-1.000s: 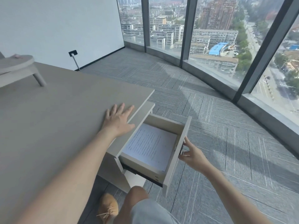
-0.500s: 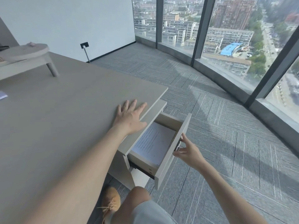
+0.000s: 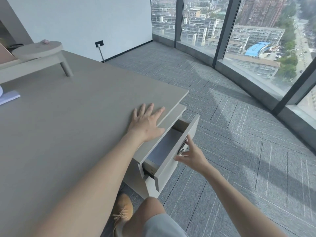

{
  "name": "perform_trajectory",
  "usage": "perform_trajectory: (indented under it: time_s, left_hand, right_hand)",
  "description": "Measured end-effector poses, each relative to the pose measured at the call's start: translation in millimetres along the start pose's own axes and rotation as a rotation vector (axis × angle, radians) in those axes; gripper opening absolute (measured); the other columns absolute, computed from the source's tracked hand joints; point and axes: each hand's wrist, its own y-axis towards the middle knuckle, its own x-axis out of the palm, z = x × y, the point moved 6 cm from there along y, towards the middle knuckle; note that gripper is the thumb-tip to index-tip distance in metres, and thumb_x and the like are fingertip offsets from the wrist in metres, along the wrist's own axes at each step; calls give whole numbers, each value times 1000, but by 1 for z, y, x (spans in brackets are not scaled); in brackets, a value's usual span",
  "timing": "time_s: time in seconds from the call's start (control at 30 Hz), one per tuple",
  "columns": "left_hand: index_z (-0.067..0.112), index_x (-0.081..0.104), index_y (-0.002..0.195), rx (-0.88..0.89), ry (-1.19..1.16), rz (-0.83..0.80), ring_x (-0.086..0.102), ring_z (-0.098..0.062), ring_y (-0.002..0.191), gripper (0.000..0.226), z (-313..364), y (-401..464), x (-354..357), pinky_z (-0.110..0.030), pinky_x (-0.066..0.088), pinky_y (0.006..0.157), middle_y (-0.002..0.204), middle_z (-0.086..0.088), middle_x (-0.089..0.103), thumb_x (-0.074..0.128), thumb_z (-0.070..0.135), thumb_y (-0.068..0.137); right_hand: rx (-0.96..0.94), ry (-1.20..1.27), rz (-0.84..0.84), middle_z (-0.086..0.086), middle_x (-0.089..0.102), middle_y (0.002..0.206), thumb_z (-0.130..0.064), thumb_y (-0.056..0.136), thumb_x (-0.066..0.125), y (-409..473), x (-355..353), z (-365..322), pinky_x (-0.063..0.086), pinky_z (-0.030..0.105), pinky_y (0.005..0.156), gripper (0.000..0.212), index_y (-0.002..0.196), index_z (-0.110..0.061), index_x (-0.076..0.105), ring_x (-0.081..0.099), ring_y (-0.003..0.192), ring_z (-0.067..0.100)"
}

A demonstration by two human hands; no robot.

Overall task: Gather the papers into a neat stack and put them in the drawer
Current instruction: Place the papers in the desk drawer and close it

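Note:
The light grey drawer (image 3: pixel 172 166) under the desk's right end is open only a narrow gap. The stack of printed papers (image 3: pixel 162 149) lies flat inside it, mostly in shadow under the cabinet top. My right hand (image 3: pixel 189 154) is at the drawer front, thumb and index finger around the metal handle (image 3: pixel 181 147). My left hand (image 3: pixel 147 123) rests flat on the grey desk (image 3: pixel 68 134) near its right edge, fingers spread, holding nothing.
A low grey riser stand (image 3: pixel 37 50) sits at the desk's far left, and a pale sheet or notebook (image 3: pixel 8 98) at the left edge. My knee and tan shoe (image 3: pixel 123 211) are beside the cabinet. Grey carpet runs to the floor-length windows (image 3: pixel 256 40).
The drawer has slid inward from well open to a narrow gap, my right hand moving with its handle. The papers are now mostly covered. My left hand stayed flat on the desk.

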Motion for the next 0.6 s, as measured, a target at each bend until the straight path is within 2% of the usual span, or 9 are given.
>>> perform_trajectory:
  time_s: [0.13,0.33,0.47,0.6]
  left_hand:
    - [44,7,154,-1,3,-3,-3,-33,153,86,0,0,0,-55,-1,120,168,-4,1,49,52,80]
    - [45,7,154,-7,-3,-6,-3,-32,153,86,0,0,0,-55,-2,120,168,-4,1,49,52,79]
    - [45,8,154,-8,-12,-1,-3,-32,153,86,0,0,1,-55,-1,120,168,-4,2,49,52,79]
    - [45,8,154,-7,-12,-2,-3,-32,153,86,0,-1,0,-55,-1,120,168,-4,1,49,52,79]
  right_hand:
    - [-2,20,0,6,30,163,-29,77,86,13,10,-6,48,22,82,121,160,-22,-2,63,97,12]
    - [-16,66,7,7,34,161,-30,74,88,29,22,-13,47,6,69,124,161,-21,-1,67,100,15]
    - [-7,84,12,8,38,158,-30,74,88,35,29,-21,47,20,85,124,161,-21,0,69,102,17]
    - [-32,64,15,7,46,153,-35,71,89,41,35,-28,53,30,92,124,160,-26,4,72,104,20]
